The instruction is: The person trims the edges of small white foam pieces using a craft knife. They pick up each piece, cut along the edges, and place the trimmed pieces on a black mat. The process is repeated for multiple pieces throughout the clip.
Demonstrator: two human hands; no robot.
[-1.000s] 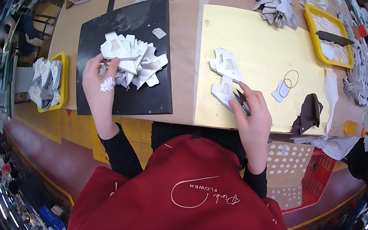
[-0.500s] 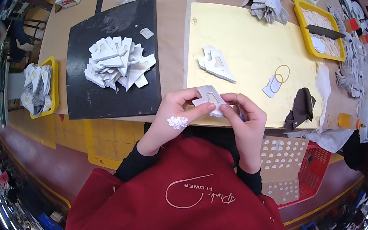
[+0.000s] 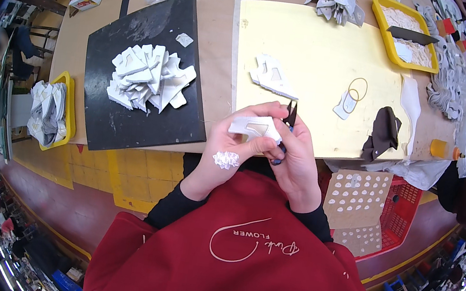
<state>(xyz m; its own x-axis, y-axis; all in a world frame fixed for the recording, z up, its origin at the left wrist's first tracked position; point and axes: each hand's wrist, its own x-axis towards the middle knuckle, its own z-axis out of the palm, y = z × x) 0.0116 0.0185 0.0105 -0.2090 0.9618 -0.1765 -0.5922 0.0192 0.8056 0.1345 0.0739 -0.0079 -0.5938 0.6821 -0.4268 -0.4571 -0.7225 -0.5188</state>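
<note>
White flat die-cut piece (image 3: pixel 256 128), thin sheet w/ a triangular cut-out in the middle, sits pinched in the left hand (image 3: pixel 227 145): thumb under/near side, fingers wrapped over the far edge, so fingers closed on it. It's held in the air just in front of the chest, above the near table edge. Right hand (image 3: pixel 299 160) is closed round small black-bladed snips w/ a blue handle (image 3: pixel 287 130), blades poking up past the fingertips, right at the piece's right-hand edge; can't tell if blades are touching it.

Handling, as a judgement: looks v. light, flat, semi-stiff like foam or fibre board — holds its shape between the fingers w/o drooping. Prob. bends or creases if squeezed hard near the cut-out, where material is narrowest. Not slippery-looking, matte face. Best grip = broad solid margin on the side away from the blades, thumb + two fingers, keeping fingertips clear of the cutting edge.

A small white lacy patch (image 3: pixel 226 159) sits on the back of the left hand nr the wrist. Beyond the fingertips: a few similar white pieces (image 3: pixel 271 75) on the yellow cutting mat (image 3: pixel 317 45). Left of the left hand's knuckles, well apart: heap of white pieces (image 3: pixel 148 75) on a black board (image 3: pixel 130 120).
</note>
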